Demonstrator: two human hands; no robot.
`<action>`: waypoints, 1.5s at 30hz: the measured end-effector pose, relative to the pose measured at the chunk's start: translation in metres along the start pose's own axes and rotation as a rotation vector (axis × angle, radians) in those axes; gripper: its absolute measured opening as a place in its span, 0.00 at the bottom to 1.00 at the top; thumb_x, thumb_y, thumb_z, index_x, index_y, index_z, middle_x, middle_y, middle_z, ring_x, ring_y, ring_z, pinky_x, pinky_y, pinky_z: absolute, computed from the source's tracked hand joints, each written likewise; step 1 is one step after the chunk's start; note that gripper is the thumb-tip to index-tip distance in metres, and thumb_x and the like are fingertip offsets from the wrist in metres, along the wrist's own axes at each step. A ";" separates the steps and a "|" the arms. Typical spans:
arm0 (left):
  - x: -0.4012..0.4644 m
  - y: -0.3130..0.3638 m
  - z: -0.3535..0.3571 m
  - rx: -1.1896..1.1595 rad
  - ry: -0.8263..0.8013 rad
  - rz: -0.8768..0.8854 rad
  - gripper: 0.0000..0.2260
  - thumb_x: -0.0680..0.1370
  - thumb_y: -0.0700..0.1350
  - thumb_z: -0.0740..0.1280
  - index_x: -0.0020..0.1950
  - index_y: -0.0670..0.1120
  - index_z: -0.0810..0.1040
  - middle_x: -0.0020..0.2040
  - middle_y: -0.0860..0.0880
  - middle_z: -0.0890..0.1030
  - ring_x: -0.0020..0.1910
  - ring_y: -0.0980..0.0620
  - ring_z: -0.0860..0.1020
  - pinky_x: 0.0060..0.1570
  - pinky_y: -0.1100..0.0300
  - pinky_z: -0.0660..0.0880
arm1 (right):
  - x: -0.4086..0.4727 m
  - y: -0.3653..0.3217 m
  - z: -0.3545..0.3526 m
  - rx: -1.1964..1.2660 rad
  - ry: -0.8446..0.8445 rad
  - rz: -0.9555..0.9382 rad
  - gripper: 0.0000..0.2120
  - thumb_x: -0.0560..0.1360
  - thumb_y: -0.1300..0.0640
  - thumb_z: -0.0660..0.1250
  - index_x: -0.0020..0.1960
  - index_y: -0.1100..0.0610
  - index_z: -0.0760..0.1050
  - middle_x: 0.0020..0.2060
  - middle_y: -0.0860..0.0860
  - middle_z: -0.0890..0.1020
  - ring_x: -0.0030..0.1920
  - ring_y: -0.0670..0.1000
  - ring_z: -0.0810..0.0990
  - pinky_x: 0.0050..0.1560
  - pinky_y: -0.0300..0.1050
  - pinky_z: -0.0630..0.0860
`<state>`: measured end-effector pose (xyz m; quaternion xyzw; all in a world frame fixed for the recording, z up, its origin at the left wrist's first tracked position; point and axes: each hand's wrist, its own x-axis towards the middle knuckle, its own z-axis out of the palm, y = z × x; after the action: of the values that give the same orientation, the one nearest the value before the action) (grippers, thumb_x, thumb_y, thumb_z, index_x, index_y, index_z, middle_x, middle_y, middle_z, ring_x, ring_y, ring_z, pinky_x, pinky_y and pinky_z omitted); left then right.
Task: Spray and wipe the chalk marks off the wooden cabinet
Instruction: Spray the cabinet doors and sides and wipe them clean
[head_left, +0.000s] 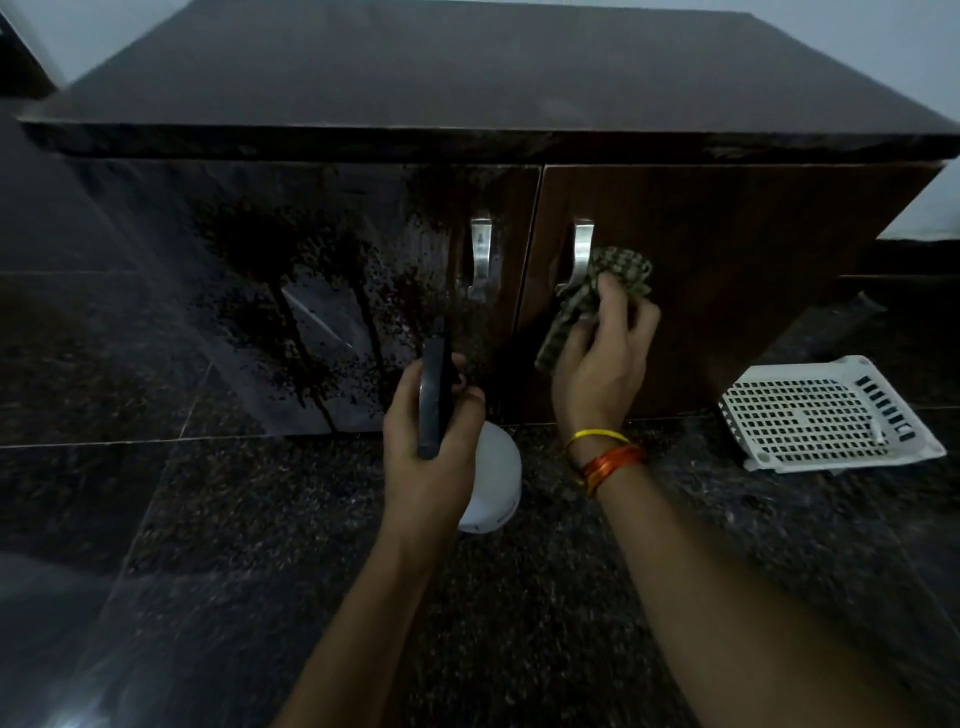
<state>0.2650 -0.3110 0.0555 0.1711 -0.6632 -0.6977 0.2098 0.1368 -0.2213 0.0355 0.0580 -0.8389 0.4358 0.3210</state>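
Head view, the only one: left hand (431, 441) is wrapped round the neck of a spray bottle (467, 457), black trigger head (435, 387) sticking up out of the fist, white body below the palm. Nozzle points at the left door (322, 291) of the wooden cabinet (467, 67). Whether a finger is on the trigger, cannot tell.

Right hand (602, 364) is curled round a bunched checked cloth (597, 296), pressing it to the right door (727, 270) just beside the right metal handle (582, 254). The left metal handle (480, 257) sits up and slightly right of the bottle grip. Threads and a band are on the right wrist.

Progress, as a judgement:
- Left door, up and left of the bottle grip, is heavily wetted: droplets and runs down to the bottom edge. Spraying there looks done or nearly so.
- One pale slanted streak (311, 317) shows in the wet patch (chalk or just a reflection, can't say).
- Nothing indicates the left door has been wiped: liquid is beaded and running.
- Right door around the cloth looks dry and unmarked; no chalk is legible there in this light.

Left to do: wipe the wet left door, then check both doors for residue.

A white perforated basket (826, 415) lies on the dark speckled floor (260, 519), well to the right of the cloth hand.
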 end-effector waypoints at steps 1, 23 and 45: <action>-0.001 0.001 0.000 -0.009 0.010 -0.012 0.10 0.80 0.42 0.65 0.62 0.46 0.76 0.50 0.51 0.79 0.46 0.61 0.78 0.39 0.72 0.72 | -0.005 0.004 0.001 0.001 -0.030 0.031 0.20 0.74 0.67 0.60 0.66 0.56 0.70 0.61 0.59 0.71 0.59 0.60 0.75 0.55 0.50 0.76; -0.010 0.014 -0.028 -0.071 0.031 -0.048 0.19 0.80 0.45 0.65 0.70 0.58 0.70 0.63 0.59 0.77 0.61 0.59 0.75 0.55 0.60 0.75 | -0.037 -0.019 0.016 0.004 -0.115 0.004 0.18 0.74 0.68 0.63 0.64 0.62 0.74 0.57 0.65 0.74 0.55 0.65 0.77 0.51 0.51 0.75; 0.008 0.034 -0.042 0.044 -0.066 0.084 0.12 0.81 0.42 0.64 0.64 0.46 0.74 0.54 0.48 0.78 0.52 0.53 0.78 0.45 0.67 0.72 | -0.017 -0.051 0.019 -0.115 -0.100 -0.209 0.09 0.73 0.64 0.60 0.51 0.59 0.76 0.49 0.60 0.74 0.44 0.61 0.77 0.36 0.50 0.75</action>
<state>0.2821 -0.3517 0.0868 0.1244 -0.6915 -0.6789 0.2133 0.1598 -0.2704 0.0525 0.1483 -0.8667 0.3477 0.3254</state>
